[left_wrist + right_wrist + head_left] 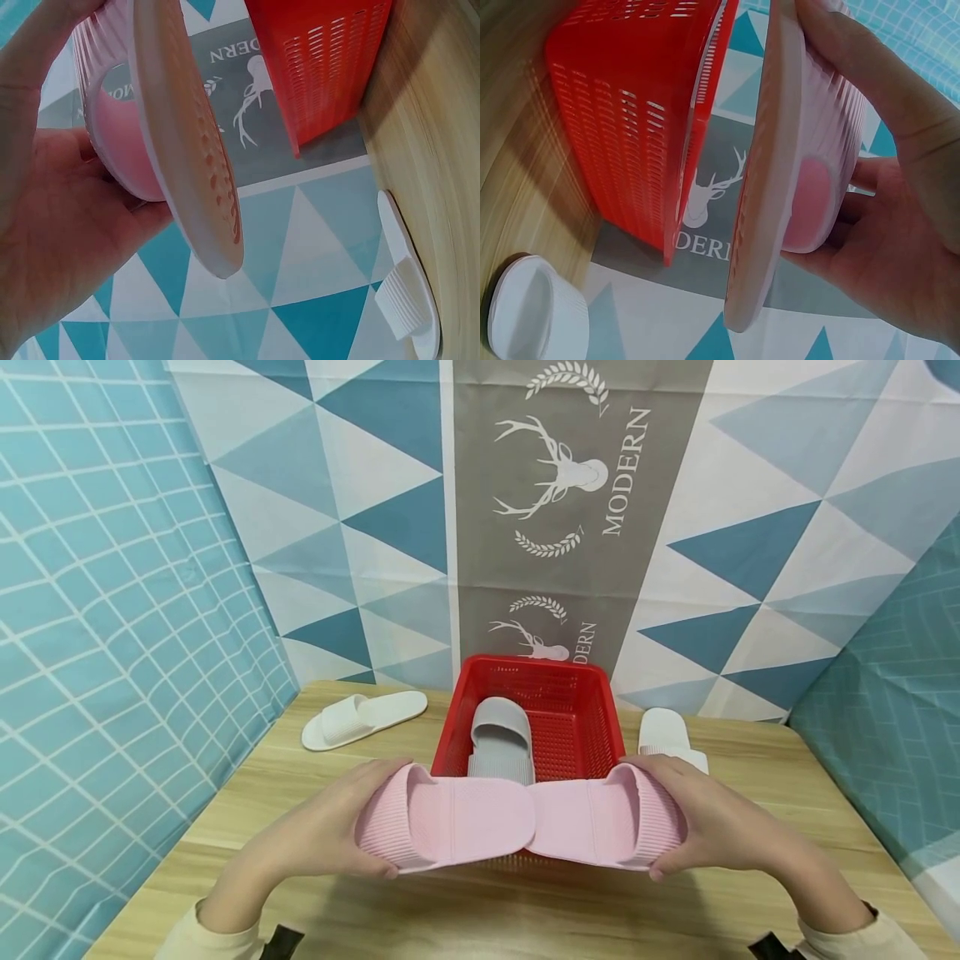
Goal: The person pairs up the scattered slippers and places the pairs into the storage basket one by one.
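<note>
Left hand (333,827) has its fingers wrapped round one pink slipper (487,818), right hand (716,827) grips another pink slipper (573,818), heel ends meeting midair by the red basket (558,689)'s near side. Gray slipper (501,768) sits in the basket, with a white slipper (363,718) off to the left.

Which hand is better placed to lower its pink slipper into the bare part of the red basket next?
Probably the right hand: its pink slipper is nearer the visibly bare side of the red basket. The left hand, holding the other pink slipper, is on the side where gray footwear lies.
</note>
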Motion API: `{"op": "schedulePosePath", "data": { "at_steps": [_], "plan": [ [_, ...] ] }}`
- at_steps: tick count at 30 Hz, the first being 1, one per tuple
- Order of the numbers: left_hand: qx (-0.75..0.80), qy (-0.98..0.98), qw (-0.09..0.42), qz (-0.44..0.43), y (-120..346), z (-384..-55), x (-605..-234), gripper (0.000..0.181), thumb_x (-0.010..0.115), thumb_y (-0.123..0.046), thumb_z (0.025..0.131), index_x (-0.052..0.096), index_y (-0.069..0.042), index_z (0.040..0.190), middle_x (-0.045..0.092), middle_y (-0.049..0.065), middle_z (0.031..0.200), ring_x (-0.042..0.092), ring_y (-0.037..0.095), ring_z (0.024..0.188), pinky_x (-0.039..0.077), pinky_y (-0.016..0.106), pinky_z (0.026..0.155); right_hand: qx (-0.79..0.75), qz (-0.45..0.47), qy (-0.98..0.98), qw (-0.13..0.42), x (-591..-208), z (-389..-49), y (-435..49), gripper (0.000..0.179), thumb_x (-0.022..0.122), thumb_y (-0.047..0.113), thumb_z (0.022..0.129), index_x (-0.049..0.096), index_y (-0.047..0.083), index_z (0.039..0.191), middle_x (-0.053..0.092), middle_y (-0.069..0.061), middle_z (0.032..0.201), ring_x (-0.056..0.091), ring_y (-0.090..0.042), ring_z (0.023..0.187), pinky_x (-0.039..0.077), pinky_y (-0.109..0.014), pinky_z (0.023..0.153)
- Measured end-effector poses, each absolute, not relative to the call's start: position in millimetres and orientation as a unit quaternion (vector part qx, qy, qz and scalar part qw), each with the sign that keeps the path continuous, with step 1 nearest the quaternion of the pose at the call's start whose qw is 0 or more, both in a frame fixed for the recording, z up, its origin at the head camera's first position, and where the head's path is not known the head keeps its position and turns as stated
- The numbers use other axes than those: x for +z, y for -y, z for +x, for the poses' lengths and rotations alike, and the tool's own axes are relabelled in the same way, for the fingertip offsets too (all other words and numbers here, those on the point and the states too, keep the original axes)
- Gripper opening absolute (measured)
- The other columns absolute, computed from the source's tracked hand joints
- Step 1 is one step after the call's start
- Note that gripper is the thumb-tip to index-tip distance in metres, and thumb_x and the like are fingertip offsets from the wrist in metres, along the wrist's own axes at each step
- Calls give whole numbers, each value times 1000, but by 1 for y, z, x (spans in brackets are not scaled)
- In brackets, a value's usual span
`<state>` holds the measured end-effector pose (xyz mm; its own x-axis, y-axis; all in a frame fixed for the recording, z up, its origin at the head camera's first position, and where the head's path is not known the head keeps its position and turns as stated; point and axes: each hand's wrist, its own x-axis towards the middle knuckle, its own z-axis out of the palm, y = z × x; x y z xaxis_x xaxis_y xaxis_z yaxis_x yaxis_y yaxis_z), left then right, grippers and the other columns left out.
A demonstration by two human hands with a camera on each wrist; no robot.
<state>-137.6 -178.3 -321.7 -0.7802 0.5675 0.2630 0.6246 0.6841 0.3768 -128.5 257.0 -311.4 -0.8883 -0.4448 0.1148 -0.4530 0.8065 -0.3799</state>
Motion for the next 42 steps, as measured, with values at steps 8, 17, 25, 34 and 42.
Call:
{"op": "schedulePosePath", "data": {
  "at_steps": [8, 17, 25, 34, 42],
  "plan": [
    [-217, 919, 50, -324, 177, -139, -321, 100, 90, -36, 56, 43, -9, 140, 56, -2, 131, 54, 17, 115, 51, 42, 94, 196, 248, 948, 14, -311, -130, -254, 112, 91, 54, 44, 43, 16, 138, 53, 1, 129, 51, -18, 113, 55, -25, 76],
    [-211, 921, 32, -325, 176, -137, -322, 99, 89, -40, 58, 42, -11, 140, 55, 0, 133, 54, 20, 118, 51, 46, 95, 212, 244, 946, 0, -313, -129, -249, 108, 91, 52, 45, 43, 22, 137, 52, 4, 128, 49, -18, 115, 55, -23, 74],
    [-213, 920, 33, -326, 175, -137, -323, 100, 89, -39, 58, 41, -9, 140, 55, 0, 132, 54, 19, 117, 52, 46, 94, 215, 227, 950, -1, -313, -126, -243, 108, 91, 52, 43, 45, 20, 135, 54, 3, 126, 51, -18, 112, 57, -27, 73],
    [-207, 913, 60, -347, 173, -144, -326, 100, 90, -33, 55, 43, -6, 139, 57, 1, 131, 56, 19, 116, 51, 43, 95, 211, 228, 951, -1, -313, -124, -241, 108, 92, 52, 43, 45, 18, 135, 54, 2, 126, 51, -19, 113, 56, -26, 74],
    [-206, 912, 51, -351, 170, -150, -323, 100, 91, -30, 55, 43, -5, 138, 57, 3, 131, 56, 20, 117, 51, 45, 96, 216, 228, 950, -2, -311, -124, -241, 107, 91, 51, 45, 45, 19, 135, 54, -2, 128, 51, -23, 114, 58, -33, 74]
  ]
}}
